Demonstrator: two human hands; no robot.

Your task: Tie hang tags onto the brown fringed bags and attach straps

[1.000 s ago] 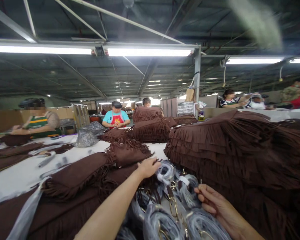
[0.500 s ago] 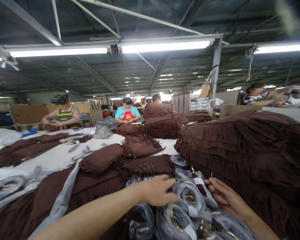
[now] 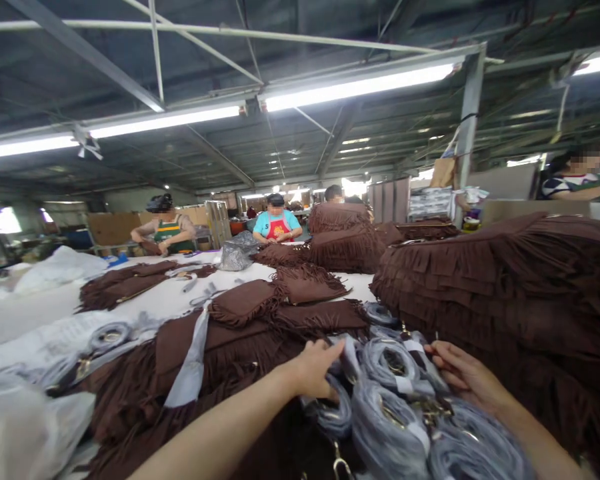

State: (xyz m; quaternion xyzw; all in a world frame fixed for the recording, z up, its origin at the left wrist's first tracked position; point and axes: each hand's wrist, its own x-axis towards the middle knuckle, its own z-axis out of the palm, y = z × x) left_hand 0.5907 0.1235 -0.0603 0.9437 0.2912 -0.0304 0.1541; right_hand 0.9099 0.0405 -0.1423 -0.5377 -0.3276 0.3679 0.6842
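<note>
Coiled straps wrapped in greyish plastic, with gold-coloured metal clips and white bands, lie heaped in front of me. My left hand [image 3: 313, 370] is at the left side of the heap, its fingers curled around one coiled strap [image 3: 334, 417]. Another coiled strap [image 3: 391, 363] lies just right of that hand. At the heap's right edge is my right hand [image 3: 463, 373], thumb and fingers pinched together. A thin pale tip sticks up from the pinch; what it belongs to is too small to tell. Beneath and behind the heap are dark brown fringed pieces [image 3: 245, 303].
A tall stack of brown fringed pieces [image 3: 480, 287] rises on the right. Plastic bags [image 3: 25, 427] and another coiled strap [image 3: 111, 337] are on the left. Across the white table [image 3: 145, 313], co-workers [image 3: 277, 223] handle brown pieces.
The view has swung left, so the surroundings sit further right. My left hand has gone from lying stretched over the coils to curling around one. My right hand remains pinched beside the heap.
</note>
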